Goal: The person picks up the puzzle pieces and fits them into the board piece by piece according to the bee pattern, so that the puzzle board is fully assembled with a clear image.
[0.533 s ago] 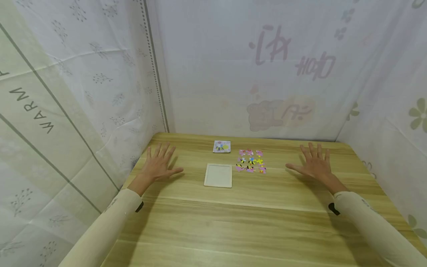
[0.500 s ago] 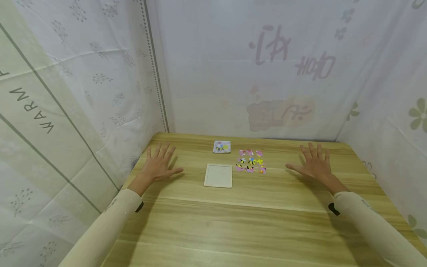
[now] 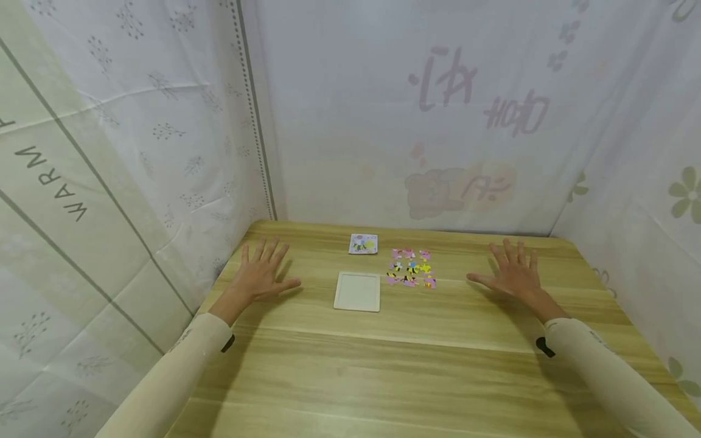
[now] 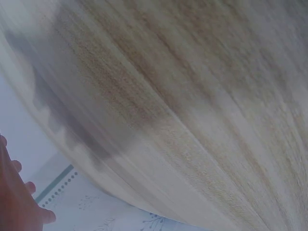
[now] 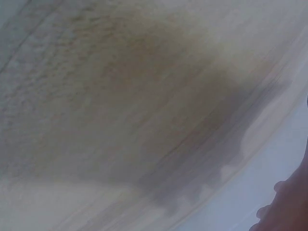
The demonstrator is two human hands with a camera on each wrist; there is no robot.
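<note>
My left hand (image 3: 260, 275) is spread with straight fingers over the left side of the table, holding nothing. On the right side my right hand (image 3: 512, 275) is held the same way, thumb pointing inward. Between them lies a pale square puzzle tray (image 3: 357, 292), its recess bare. Several loose jigsaw pieces (image 3: 409, 267), pink, yellow and black, lie in rough rows to the right of the tray. Behind the tray is a small square picture card (image 3: 363, 244) with a bee on it. Each wrist view catches only part of its hand at the edge, above a hand-shaped shadow.
The wooden table (image 3: 339, 377) runs back to a pale printed curtain (image 3: 350, 109). More curtain hangs along the left and right sides, close to the table's edges. Black bands (image 3: 544, 347) show at the wrists under the light sleeves.
The head view has tilted up slightly, so the table and the things on it sit a little lower. Hands, tray, pieces and card keep their places.
</note>
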